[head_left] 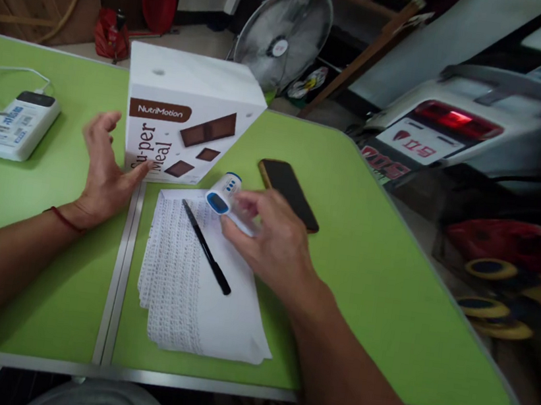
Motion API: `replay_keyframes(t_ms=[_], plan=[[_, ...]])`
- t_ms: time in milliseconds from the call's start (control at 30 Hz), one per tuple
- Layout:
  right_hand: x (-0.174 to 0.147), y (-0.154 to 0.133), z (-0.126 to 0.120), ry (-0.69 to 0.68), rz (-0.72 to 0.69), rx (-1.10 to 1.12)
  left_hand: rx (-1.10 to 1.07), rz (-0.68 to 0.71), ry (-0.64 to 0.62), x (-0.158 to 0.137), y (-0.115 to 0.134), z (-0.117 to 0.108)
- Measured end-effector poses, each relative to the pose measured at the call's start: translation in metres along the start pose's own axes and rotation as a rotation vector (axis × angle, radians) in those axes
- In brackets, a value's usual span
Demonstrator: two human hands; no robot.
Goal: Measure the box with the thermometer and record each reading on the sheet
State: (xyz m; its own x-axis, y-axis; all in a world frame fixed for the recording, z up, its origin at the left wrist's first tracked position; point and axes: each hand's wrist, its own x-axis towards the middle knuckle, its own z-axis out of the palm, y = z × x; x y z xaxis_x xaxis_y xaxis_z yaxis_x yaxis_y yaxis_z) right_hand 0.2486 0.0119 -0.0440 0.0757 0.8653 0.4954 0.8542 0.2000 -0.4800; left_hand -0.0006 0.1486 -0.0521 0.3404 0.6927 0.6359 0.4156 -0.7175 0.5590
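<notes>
My left hand (pixel 107 174) is spread open at the lower left of a white carton (pixel 192 112) printed NutriMotion, its thumb against the front. The carton stands upright on the green table (pixel 363 294). My right hand (pixel 276 236) has its thumb and fingers closed around the white handle of a white and blue infrared thermometer (pixel 223 190), whose small screen faces me. The thermometer is above the top edge of some handwritten sheets of paper (pixel 175 283). A black pen (pixel 207 247) lies slantwise across the sheets.
A dark phone (pixel 289 192) lies just beyond my right hand. On the left rests a white power bank (pixel 19 123) with a cable. A metal seam (pixel 117 288) crosses the table. Behind stand a fan (pixel 285 35) and, at right, a scooter (pixel 460 121).
</notes>
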Motion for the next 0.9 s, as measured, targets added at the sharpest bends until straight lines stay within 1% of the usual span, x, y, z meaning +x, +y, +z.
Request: replay_keyframes(t_ms=[33,67,133,167,233,300,333,400,500,600,733,833,900], plan=[[-0.003,-0.007,0.001,-0.08,0.002,0.044,0.074,0.006,0.144,-0.002,0.007,-0.001],[-0.005,-0.013,0.002,-0.158,0.007,0.056,0.121,0.033,0.209,-0.005,0.014,-0.002],[-0.009,-0.021,0.005,-0.268,0.001,0.053,0.145,0.143,0.252,-0.01,0.028,-0.002],[-0.011,-0.022,0.007,-0.301,-0.008,0.052,0.11,0.205,0.201,-0.012,0.034,-0.001],[-0.011,-0.022,0.01,-0.332,-0.038,0.075,0.0,0.303,0.028,-0.016,0.037,0.001],[-0.009,-0.021,0.01,-0.328,-0.065,0.136,0.018,0.377,-0.179,-0.017,0.033,0.003],[-0.007,-0.02,0.009,-0.319,-0.071,0.181,0.05,0.397,-0.256,-0.017,0.03,0.004],[-0.004,-0.02,0.006,-0.286,-0.045,0.303,0.126,0.391,-0.386,-0.016,0.023,0.005],[-0.003,-0.024,0.002,-0.202,0.085,0.537,0.213,0.324,-0.542,-0.015,0.02,0.005],[-0.005,-0.028,0.003,-0.142,0.179,0.727,0.269,0.278,-0.612,-0.014,0.025,0.006],[-0.008,-0.029,0.011,-0.029,0.234,0.87,0.3,0.251,-0.629,-0.014,0.03,0.006],[-0.009,-0.028,0.019,-0.021,0.272,0.953,0.296,0.251,-0.607,-0.014,0.03,0.006],[-0.009,-0.028,0.022,-0.027,0.331,0.949,0.282,0.262,-0.591,-0.015,0.028,0.006]])
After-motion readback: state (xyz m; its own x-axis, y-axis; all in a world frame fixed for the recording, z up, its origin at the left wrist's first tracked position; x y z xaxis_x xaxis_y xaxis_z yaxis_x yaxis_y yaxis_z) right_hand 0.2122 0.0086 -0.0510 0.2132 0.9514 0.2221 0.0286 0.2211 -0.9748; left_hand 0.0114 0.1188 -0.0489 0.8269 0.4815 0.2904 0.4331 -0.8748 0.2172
